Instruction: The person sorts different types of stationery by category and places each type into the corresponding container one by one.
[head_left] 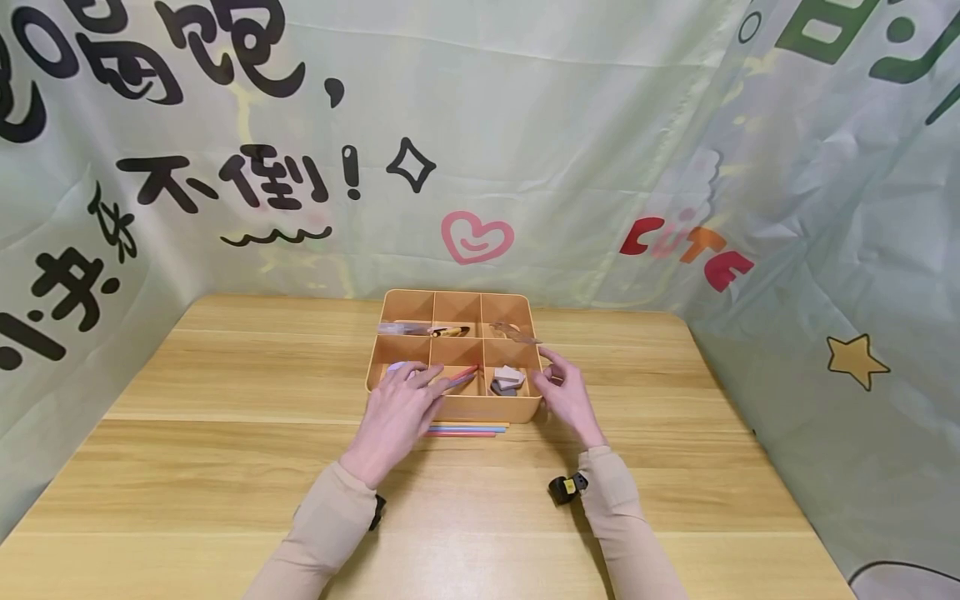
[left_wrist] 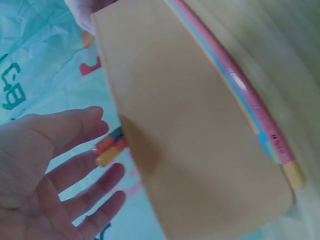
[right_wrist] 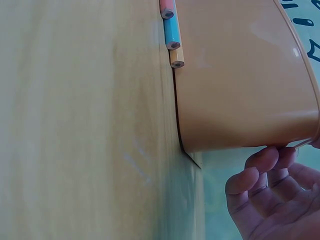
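A tan six-compartment storage box stands on the table. My left hand reaches over its front left side, fingers loosely spread beside colored pencils in the front middle compartment. In the left wrist view the pencil ends poke past the rim between thumb and fingers, with a gap around them. At the right side, my right hand holds the box by its wall near the front corner, fingertips curled against the outside. Pink, blue and yellow pencils lie along the box's front.
White and grey blocks lie in the front right compartment. At the back are a translucent item, a black-and-yellow item and a clear item. A printed cloth hangs behind the wooden table.
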